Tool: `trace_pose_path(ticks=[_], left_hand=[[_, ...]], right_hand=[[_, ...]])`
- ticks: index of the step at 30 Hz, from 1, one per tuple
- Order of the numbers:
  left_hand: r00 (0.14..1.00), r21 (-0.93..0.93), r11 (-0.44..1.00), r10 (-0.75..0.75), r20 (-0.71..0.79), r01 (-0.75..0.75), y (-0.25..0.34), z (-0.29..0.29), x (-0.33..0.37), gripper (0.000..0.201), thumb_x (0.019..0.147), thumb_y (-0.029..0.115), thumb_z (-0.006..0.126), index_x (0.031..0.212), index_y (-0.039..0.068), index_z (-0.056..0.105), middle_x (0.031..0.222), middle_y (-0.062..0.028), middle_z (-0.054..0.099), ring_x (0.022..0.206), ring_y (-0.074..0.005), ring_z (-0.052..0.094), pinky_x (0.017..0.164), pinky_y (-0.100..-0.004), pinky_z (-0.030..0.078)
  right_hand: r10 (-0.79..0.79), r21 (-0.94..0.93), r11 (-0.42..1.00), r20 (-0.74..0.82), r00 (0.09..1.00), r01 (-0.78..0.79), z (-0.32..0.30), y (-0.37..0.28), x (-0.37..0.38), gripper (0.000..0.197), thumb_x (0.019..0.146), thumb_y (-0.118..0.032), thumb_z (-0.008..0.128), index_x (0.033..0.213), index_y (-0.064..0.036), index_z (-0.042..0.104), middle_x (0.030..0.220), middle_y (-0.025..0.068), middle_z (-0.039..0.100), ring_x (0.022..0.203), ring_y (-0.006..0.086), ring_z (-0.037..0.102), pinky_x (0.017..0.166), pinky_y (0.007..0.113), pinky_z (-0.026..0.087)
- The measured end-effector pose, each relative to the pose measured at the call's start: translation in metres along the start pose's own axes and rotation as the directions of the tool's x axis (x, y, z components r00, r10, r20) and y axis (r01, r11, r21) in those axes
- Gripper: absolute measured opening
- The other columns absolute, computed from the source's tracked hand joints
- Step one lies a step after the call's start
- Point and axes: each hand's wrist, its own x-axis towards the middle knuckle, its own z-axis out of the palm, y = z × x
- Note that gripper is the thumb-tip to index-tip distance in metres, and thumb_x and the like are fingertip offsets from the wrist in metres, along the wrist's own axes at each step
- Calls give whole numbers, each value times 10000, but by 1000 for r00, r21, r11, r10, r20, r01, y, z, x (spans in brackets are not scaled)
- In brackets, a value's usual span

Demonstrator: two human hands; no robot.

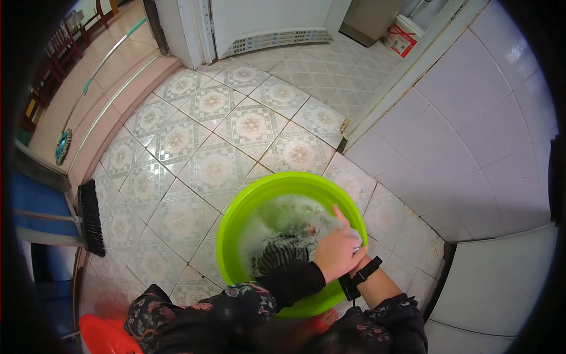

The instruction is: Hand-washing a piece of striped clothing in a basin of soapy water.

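Note:
A lime-green plastic basin [234,206] on the tiled floor holds soapy water with white suds [283,206]. Over its right side my two hands are crossed close together. My left hand [337,253], coming out of a black cuff, is closed on a pale wet cloth [355,235], one finger pointing up. Beneath it lies my right hand [357,264], with a black band on the wrist; its fingers are mostly hidden by the left hand and the foam. A dark striped garment [282,253] soaks in the water left of my hands.
A red plastic item [106,335] sits at the lower left. A black-bristled broom [90,218] stands against the left side, and a mop [63,147] leans beyond the raised step. A tiled wall [460,124] and a white panel [477,289] bound the right side. A white-and-red bucket [404,36] is far back.

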Motion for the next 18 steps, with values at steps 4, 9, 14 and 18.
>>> trace_pose_path(ticks=[4, 9, 14, 18], left_hand=[[992, 219, 976, 30, -125, -2, -28, 1, 6, 208, 713, 264, 559, 612, 84, 577, 682, -107, 553, 631, -291, 549, 518, -390, 435], [978, 317, 936, -97, -185, 153, -119, -24, 9, 154, 692, 232, 546, 624, 96, 566, 661, -102, 526, 607, -296, 534, 509, -409, 421], [969, 147, 975, -136, -205, 167, -142, -63, 20, 178, 675, 237, 560, 730, 69, 579, 849, -153, 538, 807, -331, 527, 652, -428, 429], [908, 402, 860, -396, 137, 314, -158, -54, 16, 296, 734, 263, 560, 932, 43, 561, 1031, -176, 529, 904, -366, 516, 753, -390, 430]], right_hand=[[334, 878, 470, -83, 939, -90, 18, -17, 1, 348, 889, -245, 402, 1185, -67, 438, 1061, 124, 537, 940, 231, 527, 842, 356, 416], [581, 737, 661, -385, 717, -140, 60, -49, 10, 243, 812, -197, 514, 981, -27, 559, 896, 85, 590, 798, 201, 567, 702, 351, 470], [236, -459, 773, -433, 870, -438, 15, -63, 7, 320, 783, -282, 561, 888, 18, 597, 825, 123, 610, 815, 229, 576, 726, 349, 454], [360, -675, 518, -387, 849, -526, -12, -23, -5, 520, 762, -399, 569, 1058, 27, 544, 998, 174, 587, 975, 261, 542, 812, 326, 417]])
